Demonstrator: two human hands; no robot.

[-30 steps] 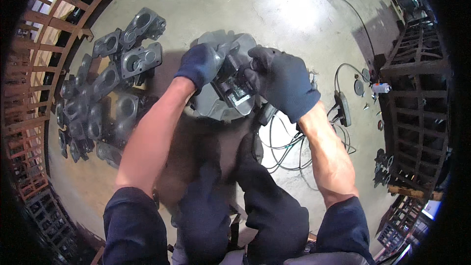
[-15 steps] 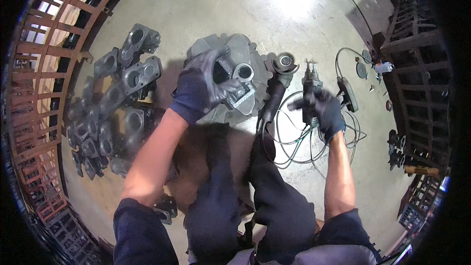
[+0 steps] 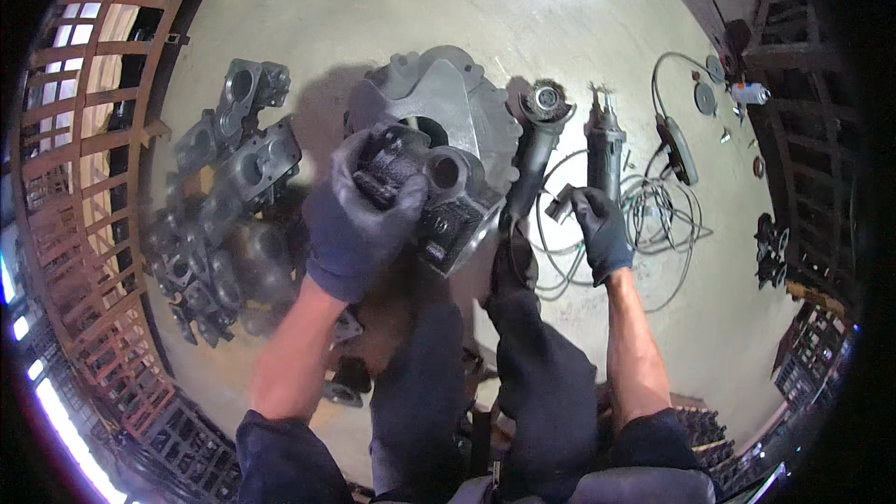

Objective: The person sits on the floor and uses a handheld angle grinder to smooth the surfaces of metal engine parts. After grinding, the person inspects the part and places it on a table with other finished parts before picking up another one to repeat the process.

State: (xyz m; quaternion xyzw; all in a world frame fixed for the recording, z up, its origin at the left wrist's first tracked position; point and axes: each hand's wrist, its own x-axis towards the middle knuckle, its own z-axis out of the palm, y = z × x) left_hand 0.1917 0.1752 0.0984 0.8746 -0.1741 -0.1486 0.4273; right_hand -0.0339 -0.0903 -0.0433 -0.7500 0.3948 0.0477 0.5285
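In dark gloves, my left hand [image 3: 359,215] grips a dark metal casting [image 3: 446,168] with a round bore and a rough blocky end. The casting is tilted over a large grey scalloped metal piece [image 3: 457,84] on the floor; whether they touch is hidden. My right hand [image 3: 602,229] is closed at its fingertips on a small dark block-like piece [image 3: 560,203], its kind unclear. It is over the lower end of a straight die grinder [image 3: 607,145] that lies on the floor. Between my hands lies an angle grinder [image 3: 534,145], its head pointing away from me.
Several metal castings [image 3: 252,168] are heaped on the left. Coiled cables [image 3: 653,210] and a black elongated box [image 3: 679,149] lie at right, with discs [image 3: 705,98] and a spray can [image 3: 749,93] farther off. Rusty metal cages [image 3: 98,149] line the left side.
My left hand has come nearer to me and turned the casting, so another side of it shows. My right hand has drawn back off the die grinder's middle, and its spread fingers have closed.
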